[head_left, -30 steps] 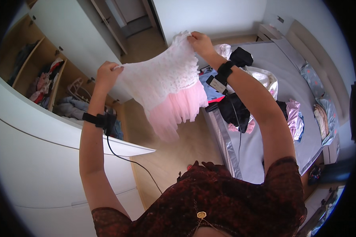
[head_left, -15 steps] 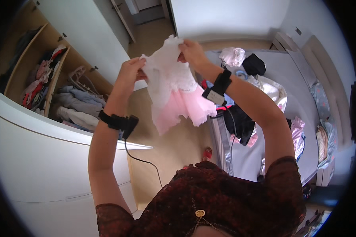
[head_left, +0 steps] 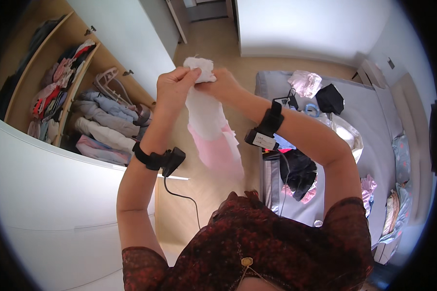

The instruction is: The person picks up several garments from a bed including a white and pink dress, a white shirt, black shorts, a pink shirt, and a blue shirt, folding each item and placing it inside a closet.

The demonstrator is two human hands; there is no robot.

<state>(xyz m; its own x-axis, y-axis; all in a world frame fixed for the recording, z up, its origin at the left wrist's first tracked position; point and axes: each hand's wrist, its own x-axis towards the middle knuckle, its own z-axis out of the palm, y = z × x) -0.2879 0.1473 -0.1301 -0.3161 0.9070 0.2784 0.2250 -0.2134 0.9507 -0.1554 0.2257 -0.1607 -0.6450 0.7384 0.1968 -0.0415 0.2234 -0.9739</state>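
Note:
A small dress (head_left: 206, 116), white on top with a pink skirt, hangs in the air before me, gathered into a narrow strip. Its upper edge is pinched by my left hand (head_left: 175, 85), thumb pressed on the white cloth. Close beside it, my right hand (head_left: 221, 86) is closed on the same white top; its fingers are partly hidden and slightly blurred. The pink hem dangles loose above the floor. Black straps with small boxes and cables sit on both my forearms.
To the left stands an open wardrobe (head_left: 65, 109) with folded clothes (head_left: 104, 116) and a hanger on its shelves. On the right, a grey bed (head_left: 374, 145) carries a black garment (head_left: 296, 169), a pink bundle (head_left: 305, 83) and a black cloth (head_left: 330, 99). A doorway lies at the far end.
My hands have come together, and the dress, spread wide before, is now folded narrow lengthwise. The view has shifted, so the bed and wardrobe appear slightly lower.

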